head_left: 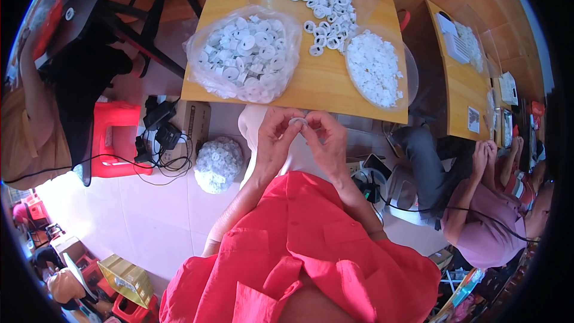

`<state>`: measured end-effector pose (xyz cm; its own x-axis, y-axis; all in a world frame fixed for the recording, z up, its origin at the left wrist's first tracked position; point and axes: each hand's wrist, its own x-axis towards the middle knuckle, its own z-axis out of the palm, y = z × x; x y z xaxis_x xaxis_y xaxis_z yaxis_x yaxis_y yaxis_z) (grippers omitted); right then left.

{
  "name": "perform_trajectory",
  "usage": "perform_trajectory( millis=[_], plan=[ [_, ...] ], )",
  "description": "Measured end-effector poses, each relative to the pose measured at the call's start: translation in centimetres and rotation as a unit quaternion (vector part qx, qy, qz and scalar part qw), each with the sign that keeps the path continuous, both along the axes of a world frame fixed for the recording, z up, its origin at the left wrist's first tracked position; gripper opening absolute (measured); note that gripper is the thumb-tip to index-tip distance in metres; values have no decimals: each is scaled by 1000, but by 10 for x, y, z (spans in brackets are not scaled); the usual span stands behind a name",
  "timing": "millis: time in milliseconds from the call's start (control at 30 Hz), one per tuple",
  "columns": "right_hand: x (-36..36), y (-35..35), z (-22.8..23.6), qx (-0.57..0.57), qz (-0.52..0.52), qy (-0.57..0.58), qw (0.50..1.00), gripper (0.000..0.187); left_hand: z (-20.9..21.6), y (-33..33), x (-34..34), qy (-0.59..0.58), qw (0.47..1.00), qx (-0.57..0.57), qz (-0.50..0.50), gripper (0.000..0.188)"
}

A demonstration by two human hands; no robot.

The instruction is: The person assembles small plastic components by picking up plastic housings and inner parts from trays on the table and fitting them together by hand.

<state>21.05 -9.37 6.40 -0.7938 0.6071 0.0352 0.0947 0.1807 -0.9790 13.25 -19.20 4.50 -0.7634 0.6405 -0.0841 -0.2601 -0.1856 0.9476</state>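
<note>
Just off the near edge of the wooden table, my left hand and my right hand meet, fingertips pinched together. Between them is a small white round plastic piece, gripped from both sides and partly covered by the fingers. Beyond my left hand, a clear plastic bag full of white round and square pieces rests on the table. Past my right hand is a shallow oval tray heaped with tiny white parts. Several white rings with dark centres lie loose in a strip farther back.
The wooden table ends right in front of me. On the floor at left are a bag of pale pieces, a red stool and tangled black cables. Co-workers sit at both sides; another table stands at right.
</note>
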Motion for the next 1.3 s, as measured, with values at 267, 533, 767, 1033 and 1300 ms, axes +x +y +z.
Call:
perform_trajectory(
  millis=[267, 533, 767, 1033, 1300],
  plan=[
    [-1, -5, -2, 92, 2, 33, 995, 6, -6, 2, 4, 17, 999, 12, 30, 14],
    [-11, -10, -13, 226, -9, 53, 973, 6, 3, 5, 6, 5, 995, -20, 95, 10],
    [-3, 5, -21, 156, -59, 72, 983, 16, 20, 19, -39, 263, 951, -79, 145, 11],
    [9, 22, -30, 208, -68, 44, 975, 15, 35, 14, -148, 595, 686, -324, 266, 24],
    [23, 77, -16, 262, -177, 14, 949, 8, 46, 103, -103, 404, 892, -202, 17, 26]
  ],
)
